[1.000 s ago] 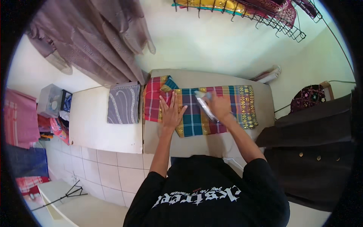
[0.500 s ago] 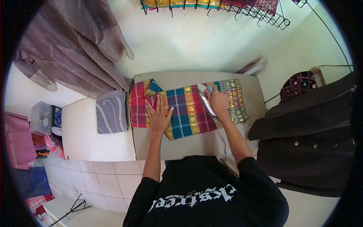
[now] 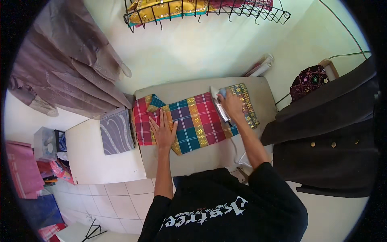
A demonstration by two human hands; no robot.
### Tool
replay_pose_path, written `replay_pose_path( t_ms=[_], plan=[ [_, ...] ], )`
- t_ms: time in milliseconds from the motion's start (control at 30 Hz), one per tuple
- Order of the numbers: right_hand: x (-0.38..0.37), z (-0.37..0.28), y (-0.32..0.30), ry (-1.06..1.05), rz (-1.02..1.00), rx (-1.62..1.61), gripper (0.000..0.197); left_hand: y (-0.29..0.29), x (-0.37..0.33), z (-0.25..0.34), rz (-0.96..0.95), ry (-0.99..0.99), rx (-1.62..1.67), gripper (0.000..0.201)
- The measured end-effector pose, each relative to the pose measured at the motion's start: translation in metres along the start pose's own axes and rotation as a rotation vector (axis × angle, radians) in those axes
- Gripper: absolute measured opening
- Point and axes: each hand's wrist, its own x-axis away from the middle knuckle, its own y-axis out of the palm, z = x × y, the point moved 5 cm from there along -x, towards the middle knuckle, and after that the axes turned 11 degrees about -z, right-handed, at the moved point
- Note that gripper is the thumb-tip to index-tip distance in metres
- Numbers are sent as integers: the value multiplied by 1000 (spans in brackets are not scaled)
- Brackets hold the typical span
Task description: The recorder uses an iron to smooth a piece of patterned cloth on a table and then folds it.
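A folded plaid cloth [image 3: 184, 133] in red, green and purple with gold motifs lies across a padded beige surface. My left hand [image 3: 163, 132] rests flat on its left part, fingers spread, beside a turned-up corner. My right hand [image 3: 233, 107] is wrapped round the handle of a clothes iron [image 3: 217, 105], which sits on the right part of the cloth with its pale tip toward the wall. The iron's handle is mostly hidden under my fingers. From its rear a light cord [image 3: 237, 155] runs down beside my right forearm.
A folded grey patterned cloth [image 3: 117, 131] lies on the white tabletop [image 3: 109, 165] at left. Mauve garments [image 3: 76, 60] hang at the upper left, a dark buttoned garment [image 3: 322, 157] at right. A black wire rack [image 3: 181, 14] with folded fabrics is on the wall above.
The iron, in my right hand, has slid a little to the right over the cloth. My left hand stays flat on the cloth's left part. The whole view has shifted and tilted slightly.
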Motion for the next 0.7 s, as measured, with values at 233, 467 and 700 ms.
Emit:
replay_pose_path(
  t_ms=[233, 467, 700],
  plan=[
    [-18, 47, -14, 288, 153, -50, 46, -3, 1, 3, -4, -2, 18, 74],
    [15, 25, -4, 218, -111, 51, 52, 0, 7, -7, 3, -31, 23, 73],
    [34, 36, 8, 198, 14, -28, 56, -2, 2, -4, 37, 40, 66, 73]
  ],
)
